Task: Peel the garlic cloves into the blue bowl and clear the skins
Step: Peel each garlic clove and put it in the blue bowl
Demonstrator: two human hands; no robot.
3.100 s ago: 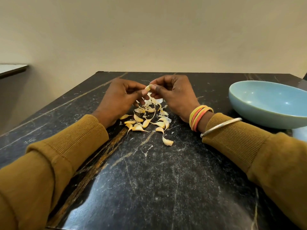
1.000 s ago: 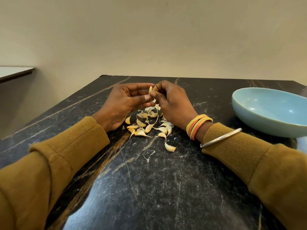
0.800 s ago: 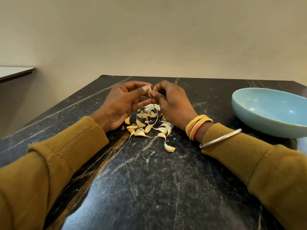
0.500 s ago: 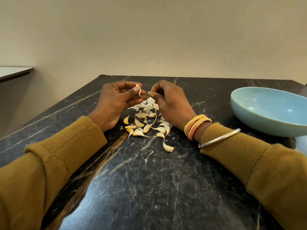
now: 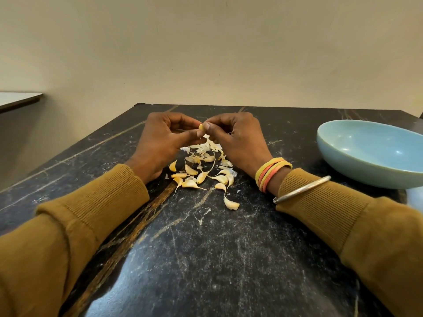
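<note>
My left hand (image 5: pixel 163 137) and my right hand (image 5: pixel 238 137) meet over the dark marble table (image 5: pixel 206 259), both pinching one small yellowish garlic clove (image 5: pixel 201 127) between thumbs and fingertips. A strip of papery skin (image 5: pixel 207 140) hangs below it. Beneath the hands lies a heap of several unpeeled garlic cloves (image 5: pixel 201 176) mixed with white skins (image 5: pixel 201 148). One clove (image 5: pixel 231 204) lies apart, nearer to me. The blue bowl (image 5: pixel 370 154) stands at the right, and the part of its inside that shows holds nothing.
The table's left edge drops off toward a wall; a white-topped ledge (image 5: pixel 16 99) sits at the far left. A pale object (image 5: pixel 415 197) shows just below the bowl at the right edge. Bracelets and a metal bangle circle my right wrist.
Half a second ago my left hand held the clove alone, apart from the right. The hands have come together again and both pinch the clove.
</note>
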